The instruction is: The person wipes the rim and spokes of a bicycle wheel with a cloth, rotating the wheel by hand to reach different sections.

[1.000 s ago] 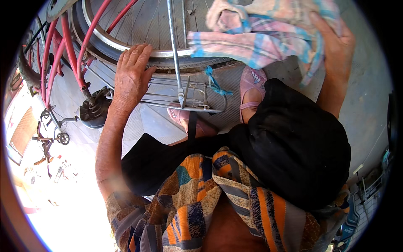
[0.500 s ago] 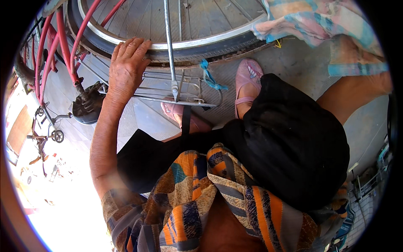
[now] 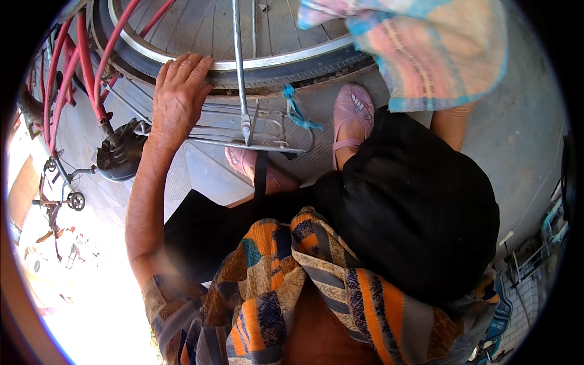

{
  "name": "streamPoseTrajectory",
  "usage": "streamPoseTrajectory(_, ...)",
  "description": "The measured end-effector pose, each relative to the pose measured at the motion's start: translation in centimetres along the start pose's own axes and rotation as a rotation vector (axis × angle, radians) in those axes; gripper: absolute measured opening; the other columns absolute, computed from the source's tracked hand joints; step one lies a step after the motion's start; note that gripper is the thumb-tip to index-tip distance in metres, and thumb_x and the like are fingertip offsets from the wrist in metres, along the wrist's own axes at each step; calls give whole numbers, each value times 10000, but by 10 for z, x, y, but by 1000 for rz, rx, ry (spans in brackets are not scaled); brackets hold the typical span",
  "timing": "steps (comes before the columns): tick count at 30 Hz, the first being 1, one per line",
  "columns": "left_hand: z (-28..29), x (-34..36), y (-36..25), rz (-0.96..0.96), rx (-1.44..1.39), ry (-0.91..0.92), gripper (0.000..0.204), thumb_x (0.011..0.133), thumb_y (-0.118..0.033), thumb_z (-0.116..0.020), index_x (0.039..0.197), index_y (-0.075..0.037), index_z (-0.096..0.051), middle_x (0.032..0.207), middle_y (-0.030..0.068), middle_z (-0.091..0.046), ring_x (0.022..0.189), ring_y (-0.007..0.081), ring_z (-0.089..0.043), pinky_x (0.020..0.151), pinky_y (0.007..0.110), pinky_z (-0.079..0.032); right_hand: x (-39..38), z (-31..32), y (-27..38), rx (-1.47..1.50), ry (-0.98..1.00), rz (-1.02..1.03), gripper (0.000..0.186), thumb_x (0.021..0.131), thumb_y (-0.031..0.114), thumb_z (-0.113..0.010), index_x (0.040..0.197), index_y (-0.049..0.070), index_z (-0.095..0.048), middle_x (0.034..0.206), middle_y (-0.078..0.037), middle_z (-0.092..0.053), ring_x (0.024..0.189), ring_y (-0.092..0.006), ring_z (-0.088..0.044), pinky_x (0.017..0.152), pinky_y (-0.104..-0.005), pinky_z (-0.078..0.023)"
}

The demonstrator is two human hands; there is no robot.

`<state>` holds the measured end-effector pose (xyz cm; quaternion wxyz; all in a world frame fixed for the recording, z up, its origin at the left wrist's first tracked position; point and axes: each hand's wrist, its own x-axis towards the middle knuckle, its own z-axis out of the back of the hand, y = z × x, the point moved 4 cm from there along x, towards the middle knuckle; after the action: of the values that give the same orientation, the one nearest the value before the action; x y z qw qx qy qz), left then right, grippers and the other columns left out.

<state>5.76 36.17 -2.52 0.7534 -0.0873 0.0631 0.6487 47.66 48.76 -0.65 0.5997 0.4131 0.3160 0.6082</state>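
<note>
A bicycle wheel (image 3: 286, 70) with a silver rim and black tyre fills the top of the view, beside red frame tubes (image 3: 106, 82). My left hand (image 3: 179, 97) rests with outstretched fingers on the tyre and rim. Just below it is a metal rear rack (image 3: 267, 146), with blue ties (image 3: 296, 112) knotted at its right end. At upper right, my right hand (image 3: 456, 112) is mostly hidden by the pastel checked cloth (image 3: 438, 55) it holds up over the wheel's edge; its fingers are out of sight.
A black saddle (image 3: 121, 158) and a small wheeled metal piece (image 3: 76, 201) lie to the left, beside bright glare. My pink shoes (image 3: 353, 115) and black-clad knee (image 3: 420, 213) are below the wheel. Metal racks (image 3: 529, 255) stand at the lower right rim.
The cloth in my right hand swung out to the right, then came back leftward over the wheel, unfolding downward. My left hand stays on the wheel as the view shifts slightly.
</note>
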Motion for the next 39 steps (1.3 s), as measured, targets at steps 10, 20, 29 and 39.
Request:
streamPoseTrajectory(10, 4, 5, -4, 8, -35, -20, 517, 777, -40, -748, 1275, -56, -612, 1301, 128, -614, 1281, 315, -530, 1103, 452, -399, 28, -16, 0, -48, 93, 88, 289, 984, 224, -549, 1225, 100, -647, 1204, -117, -673, 1075, -266, -664, 930, -358, -533)
streamPoseTrajectory(20, 0, 7, 4, 32, -36, -19, 506, 774, -65, -747, 1262, -81, -614, 1293, 95, -614, 1275, 294, -530, 1115, 456, -379, 74, -46, 4, -150, 247, 207, 290, 981, 223, -555, 1228, 99, -644, 1207, -120, -672, 1079, -265, -662, 934, -357, -531)
streamPoseTrajectory(29, 1, 0, 1, 29, -1, -57, 502, 781, -84, -751, 1261, -71, -605, 1317, 116, -596, 1279, 309, -525, 1095, 445, -402, 64, -99, 12, -152, 442, 309, 291, 979, 222, -561, 1230, 98, -641, 1209, -123, -671, 1083, -263, -660, 937, -357, -528)
streamPoseTrajectory(39, 4, -5, -8, 11, 140, -128, 364, 752, -82, -634, 1103, 14, -628, 1191, 154, -606, 1061, 274, -589, 862, 357, -518, 8, -232, 31, -67, 792, 516, 293, 977, 221, -567, 1232, 97, -637, 1212, -125, -669, 1087, -261, -657, 940, -356, -525)
